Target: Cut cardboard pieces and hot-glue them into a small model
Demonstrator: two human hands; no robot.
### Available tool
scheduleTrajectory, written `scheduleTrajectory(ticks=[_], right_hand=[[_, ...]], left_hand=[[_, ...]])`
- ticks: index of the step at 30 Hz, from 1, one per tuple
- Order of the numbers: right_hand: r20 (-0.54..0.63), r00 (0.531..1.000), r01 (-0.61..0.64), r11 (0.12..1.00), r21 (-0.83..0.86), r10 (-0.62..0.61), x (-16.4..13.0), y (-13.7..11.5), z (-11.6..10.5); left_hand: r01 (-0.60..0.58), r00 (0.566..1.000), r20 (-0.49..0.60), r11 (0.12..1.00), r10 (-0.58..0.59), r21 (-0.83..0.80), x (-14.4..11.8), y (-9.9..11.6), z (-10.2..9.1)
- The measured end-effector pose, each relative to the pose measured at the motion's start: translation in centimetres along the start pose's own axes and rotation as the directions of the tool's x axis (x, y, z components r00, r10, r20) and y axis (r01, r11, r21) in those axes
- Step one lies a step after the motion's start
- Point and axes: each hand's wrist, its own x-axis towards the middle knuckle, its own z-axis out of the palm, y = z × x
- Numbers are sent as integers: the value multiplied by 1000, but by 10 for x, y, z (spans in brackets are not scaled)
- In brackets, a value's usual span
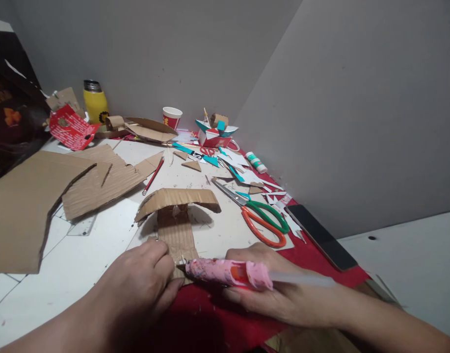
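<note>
Low in the middle of the frame, the right hand (269,289) is closed around a pink glue gun (228,272), its fingers wrapped under the body. The gun lies almost level, its long axis running left to right across the picture, with the nozzle pointing left and a pale glue stick (302,279) sticking out of the back toward the right. The nozzle tip sits right at the lower edge of a cardboard piece (176,218), close to the left hand.

The left hand (144,279), at lower centre-left, presses its fingertips down on the bottom of that cardboard piece; it pins the piece rather than wrapping around it. The cardboard piece has a ribbed upright strip running away from the hands, topped by a curved band lying crosswise, left to right.

Just right of it lie scissors (263,220) with green and orange handles, blades pointing to the upper left. A dark phone (320,236) lies further right on red cloth (313,255). Large cardboard sheets (33,206) fill the left side. Along the wall at the top stand a yellow bottle (95,103) and a paper cup (172,117).
</note>
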Motion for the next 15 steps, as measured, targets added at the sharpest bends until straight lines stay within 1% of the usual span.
scheduleTrajectory(ticks=[3, 6, 8, 15], right_hand=[[-2, 1000, -7, 1000, -22, 7, -8, -2, -4], [-62, 998, -37, 994, -101, 31, -14, -4, -8], [-87, 995, -64, 990, -123, 53, -15, -4, -10], [-91, 995, -55, 993, -101, 46, -16, 0, -7]], left_hand=[[-10, 1000, -8, 1000, 10, -4, 1, 1, -1], [-5, 1000, 5, 1000, 5, -10, 2, 0, -1], [2, 1000, 11, 1000, -2, -8, 2, -1, -2], [-9, 1000, -1, 1000, 9, -2, 0, -1, -2]])
